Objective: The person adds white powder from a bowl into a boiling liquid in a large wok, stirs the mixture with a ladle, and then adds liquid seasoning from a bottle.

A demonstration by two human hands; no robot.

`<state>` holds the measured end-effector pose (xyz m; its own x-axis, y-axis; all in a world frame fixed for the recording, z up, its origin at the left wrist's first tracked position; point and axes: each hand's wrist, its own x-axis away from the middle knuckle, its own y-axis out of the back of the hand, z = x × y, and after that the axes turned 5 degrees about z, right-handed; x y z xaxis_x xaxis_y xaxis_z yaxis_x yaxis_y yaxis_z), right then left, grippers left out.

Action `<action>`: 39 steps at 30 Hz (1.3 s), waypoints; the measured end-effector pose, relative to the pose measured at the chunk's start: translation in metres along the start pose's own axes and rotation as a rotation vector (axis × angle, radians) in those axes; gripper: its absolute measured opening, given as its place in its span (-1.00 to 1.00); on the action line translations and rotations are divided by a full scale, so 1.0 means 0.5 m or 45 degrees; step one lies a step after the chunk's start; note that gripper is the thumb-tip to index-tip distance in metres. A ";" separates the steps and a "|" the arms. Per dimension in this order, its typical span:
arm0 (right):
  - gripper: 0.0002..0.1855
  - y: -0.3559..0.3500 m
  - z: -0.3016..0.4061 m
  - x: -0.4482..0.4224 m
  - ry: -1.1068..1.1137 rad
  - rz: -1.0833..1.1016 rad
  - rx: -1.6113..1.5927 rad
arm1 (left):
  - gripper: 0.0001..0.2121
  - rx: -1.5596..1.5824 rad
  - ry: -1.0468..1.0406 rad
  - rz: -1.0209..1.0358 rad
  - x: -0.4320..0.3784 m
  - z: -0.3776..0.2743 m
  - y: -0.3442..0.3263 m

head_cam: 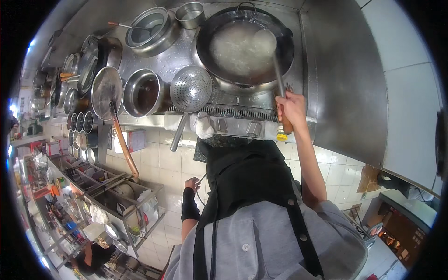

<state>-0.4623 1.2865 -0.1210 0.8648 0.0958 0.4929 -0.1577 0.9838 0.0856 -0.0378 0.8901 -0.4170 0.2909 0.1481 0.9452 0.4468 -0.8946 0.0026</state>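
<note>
My right hand (293, 106) grips the wooden handle of a metal wok ladle (278, 70). The ladle's bowl dips into cloudy, steaming liquid (238, 49) in a large black wok (206, 64) on the stove. Down by my left side hangs my left hand (191, 183), with a black band (190, 203) on the wrist. Its fingers look loosely bent, and a thin dark cable runs close to them. Below the ladle handle, a yellow-capped container (281, 134) sits at the stove's front edge.
Left of the wok lie a perforated skimmer (191, 89), a steel pot of dark liquid (145, 92) and a fine-mesh strainer (106, 92). A lipped steel pot (150, 31) holds another ladle. A white cloth (204, 126) hangs at the front edge. Another person (91, 257) is at lower left.
</note>
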 end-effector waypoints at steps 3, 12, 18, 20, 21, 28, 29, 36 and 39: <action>-0.88 0.000 -0.032 -0.014 -0.146 0.289 -0.763 | -0.65 0.059 0.036 -0.069 0.007 0.015 0.000; -0.72 0.002 -0.016 0.013 -0.172 0.443 -1.165 | -0.61 0.063 0.012 -0.073 -0.007 -0.009 0.001; -0.89 0.008 0.090 0.076 0.130 0.151 -0.564 | -0.63 0.060 0.030 -0.085 0.002 0.004 0.014; -0.92 0.015 0.112 0.083 0.178 0.111 -0.380 | -0.65 0.047 0.045 -0.094 0.006 0.018 0.021; -0.93 0.019 0.121 0.085 0.205 0.086 -0.286 | -0.67 0.026 0.051 -0.096 0.008 0.020 0.014; -0.67 0.033 0.149 0.116 0.321 -0.141 0.282 | -0.70 0.024 0.062 -0.071 0.005 -0.005 -0.018; -0.66 0.027 0.150 0.113 0.330 -0.161 0.321 | -0.69 0.057 0.042 -0.050 -0.001 -0.002 -0.007; -0.78 0.007 0.031 0.009 0.305 -0.294 0.655 | -0.58 0.110 -0.013 -0.030 -0.026 -0.038 -0.012; -0.85 -0.012 0.006 -0.002 0.115 -0.157 0.371 | -0.63 0.090 -0.009 -0.060 -0.033 -0.017 -0.001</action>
<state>-0.4637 1.2799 -0.1195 0.9226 0.0042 0.3857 -0.1674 0.9052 0.3906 -0.0501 0.8846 -0.4301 0.2741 0.1929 0.9421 0.5189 -0.8545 0.0240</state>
